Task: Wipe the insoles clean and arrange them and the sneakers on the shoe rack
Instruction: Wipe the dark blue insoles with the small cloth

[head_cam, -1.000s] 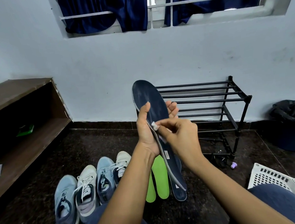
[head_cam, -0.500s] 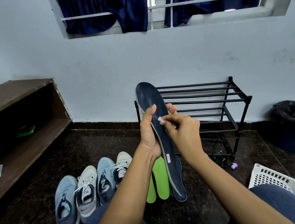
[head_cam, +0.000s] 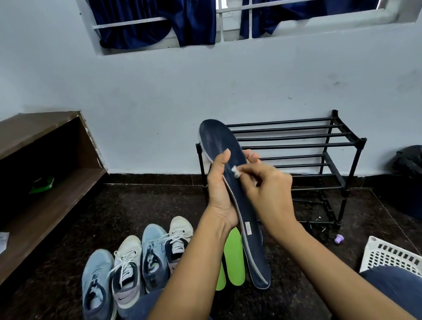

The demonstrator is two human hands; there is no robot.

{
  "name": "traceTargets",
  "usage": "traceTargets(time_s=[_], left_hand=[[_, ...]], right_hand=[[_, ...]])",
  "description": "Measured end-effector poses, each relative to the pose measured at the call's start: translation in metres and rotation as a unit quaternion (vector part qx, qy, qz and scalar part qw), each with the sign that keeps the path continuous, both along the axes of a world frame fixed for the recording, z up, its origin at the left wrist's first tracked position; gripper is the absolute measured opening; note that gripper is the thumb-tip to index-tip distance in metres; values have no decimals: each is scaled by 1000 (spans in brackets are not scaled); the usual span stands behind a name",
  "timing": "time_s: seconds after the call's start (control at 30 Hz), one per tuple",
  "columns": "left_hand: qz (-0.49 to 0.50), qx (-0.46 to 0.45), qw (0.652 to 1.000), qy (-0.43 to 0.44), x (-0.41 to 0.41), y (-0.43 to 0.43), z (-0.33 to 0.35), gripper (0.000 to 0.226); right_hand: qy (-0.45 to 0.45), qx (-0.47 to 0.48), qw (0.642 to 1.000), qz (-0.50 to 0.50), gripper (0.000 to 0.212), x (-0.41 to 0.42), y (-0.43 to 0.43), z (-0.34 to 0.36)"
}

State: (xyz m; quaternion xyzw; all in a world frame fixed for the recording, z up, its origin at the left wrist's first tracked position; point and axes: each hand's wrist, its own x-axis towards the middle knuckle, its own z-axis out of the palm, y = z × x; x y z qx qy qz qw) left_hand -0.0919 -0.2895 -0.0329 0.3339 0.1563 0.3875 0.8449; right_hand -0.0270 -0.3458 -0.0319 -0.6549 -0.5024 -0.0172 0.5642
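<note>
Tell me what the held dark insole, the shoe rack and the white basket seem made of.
The dark blue insole: probably foam under a matte fabric top; it has a pale grey edge and bows slightly. The shoe rack: likely black-painted metal tubes with plastic joints. The white basket: moulded plastic, judging by its grid of holes.

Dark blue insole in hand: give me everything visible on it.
The dark blue insole is long, thin, foam-like, with a pale grey edge and a small pale label near the heel. It stands nearly upright, toe up. The left hand grips its middle, thumb on the face; the right hand pinches a small white wad against that face.
</note>
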Motion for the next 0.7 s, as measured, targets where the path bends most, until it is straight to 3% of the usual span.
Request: traceTargets(time_s=[0.13, 0.33, 0.57, 0.7], left_hand=[[-2, 7, 1000, 16, 0, -1, 1, 41], [21, 2, 999, 32, -2, 15, -2, 58], [-6, 6, 1000, 30, 6, -2, -5, 41], [-2, 3, 1000, 24, 0, 5, 3, 48]], right_hand=[[11, 3, 1000, -21, 12, 2, 3, 2], [92, -75, 992, 50, 4, -4, -9, -6], [106, 6, 994, -3, 9, 15, 3, 5], [132, -33, 990, 22, 5, 7, -1, 1]])
